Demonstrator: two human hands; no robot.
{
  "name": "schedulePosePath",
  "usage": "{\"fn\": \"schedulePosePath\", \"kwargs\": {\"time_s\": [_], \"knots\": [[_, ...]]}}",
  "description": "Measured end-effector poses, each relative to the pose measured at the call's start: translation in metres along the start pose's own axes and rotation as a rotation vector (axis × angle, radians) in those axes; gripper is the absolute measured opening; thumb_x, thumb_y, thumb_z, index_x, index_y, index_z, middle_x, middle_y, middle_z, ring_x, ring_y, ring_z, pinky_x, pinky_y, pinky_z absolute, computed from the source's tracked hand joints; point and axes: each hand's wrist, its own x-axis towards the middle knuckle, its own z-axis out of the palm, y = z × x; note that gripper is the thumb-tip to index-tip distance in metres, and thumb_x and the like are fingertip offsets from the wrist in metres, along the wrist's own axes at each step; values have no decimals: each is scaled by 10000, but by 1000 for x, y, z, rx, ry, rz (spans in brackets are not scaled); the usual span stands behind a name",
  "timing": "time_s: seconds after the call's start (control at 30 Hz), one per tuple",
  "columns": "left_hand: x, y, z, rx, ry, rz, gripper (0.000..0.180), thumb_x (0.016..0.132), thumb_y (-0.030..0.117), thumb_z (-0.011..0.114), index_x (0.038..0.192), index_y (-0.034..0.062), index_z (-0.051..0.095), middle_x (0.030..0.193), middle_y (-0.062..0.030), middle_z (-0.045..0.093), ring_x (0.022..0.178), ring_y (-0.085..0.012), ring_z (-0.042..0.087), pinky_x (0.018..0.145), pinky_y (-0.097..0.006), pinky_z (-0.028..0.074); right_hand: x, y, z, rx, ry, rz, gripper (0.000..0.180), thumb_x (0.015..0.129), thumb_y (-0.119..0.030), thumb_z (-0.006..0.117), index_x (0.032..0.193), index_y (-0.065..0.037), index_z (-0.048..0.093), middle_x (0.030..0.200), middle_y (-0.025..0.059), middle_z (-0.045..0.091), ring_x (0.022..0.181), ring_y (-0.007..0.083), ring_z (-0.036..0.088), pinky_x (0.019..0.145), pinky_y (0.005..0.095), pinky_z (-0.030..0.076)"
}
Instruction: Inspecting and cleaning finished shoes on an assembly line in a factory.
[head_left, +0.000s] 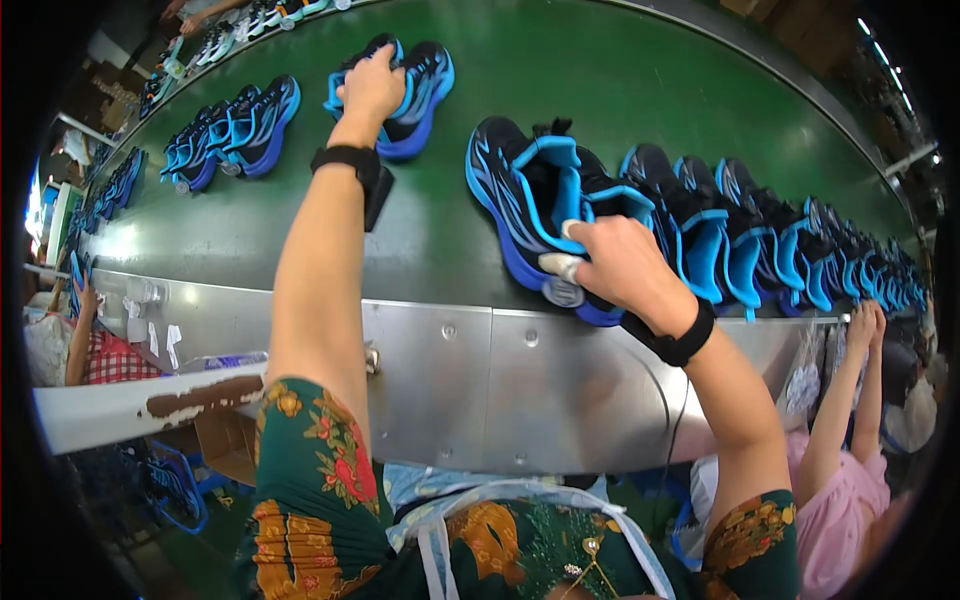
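My left hand (pixel 372 90) reaches forward to a pair of black and blue sneakers on the green belt. Its fingers are closed over the left shoe of that pair, and the right sneaker (pixel 430 95) stands against it. Nearer and to the right, my right hand (pixel 628 262) grips a second pair at the heel collars. White covers show on its fingertips, beside the large sneaker (pixel 500 190) with a bright blue lining. The other shoe of this pair is partly hidden behind the hand. A round clear tag (pixel 563 292) hangs at the heel.
The green belt (pixel 640 70) has a metal edge panel (pixel 440 350) on my side. A long row of similar sneakers (pixel 745 230) runs to the right, and more sneakers (pixel 235 125) stand at left. Co-workers' hands (pixel 864 325) rest at the right edge; another person (pixel 90 330) is at far left.
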Motion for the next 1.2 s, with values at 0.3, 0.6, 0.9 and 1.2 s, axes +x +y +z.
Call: {"fn": "schedulePosePath", "kwargs": {"time_s": [0.3, 0.6, 0.9, 1.2], "knots": [[-311, 35, -103, -849, -426, 47, 467, 926, 170, 617, 1358, 25, 518, 1348, -211, 546, 1299, -344, 469, 1089, -404, 347, -131, -134, 49, 468, -217, -13, 460, 879, -367, 677, 1143, -3, 579, 848, 270, 596, 761, 476, 603, 650, 517, 492], [-452, 41, -186, -783, -467, 276, 251, 704, -86, 441, 803, 24, 644, 897, -112, 673, 873, -277, 625, 806, -347, 474, -162, -88, -23, 764, -231, -97, 522, 742, -180, 800, 1247, -142, 673, 992, 67, 708, 764, 152, 629, 658, 293, 488], [-478, 46, -146, -696, -352, 215, 115, 749, -47, 490, 721, 51, 543, 725, -109, 548, 674, -316, 510, 640, -386, 379, -120, -92, 9, 154, -592, -421, 502, 655, 17, 673, 1151, -65, 651, 881, 232, 661, 900, 390, 648, 744, 456, 505], [-469, 50, -157, -1016, -521, -11, 184, 807, -42, 473, 866, 9, 641, 789, -119, 621, 795, -241, 604, 785, -319, 465, -100, -108, 19, 16, -684, -413, 352, 695, -60, 711, 1038, 2, 657, 783, 215, 639, 814, 419, 637, 706, 462, 490]]}}
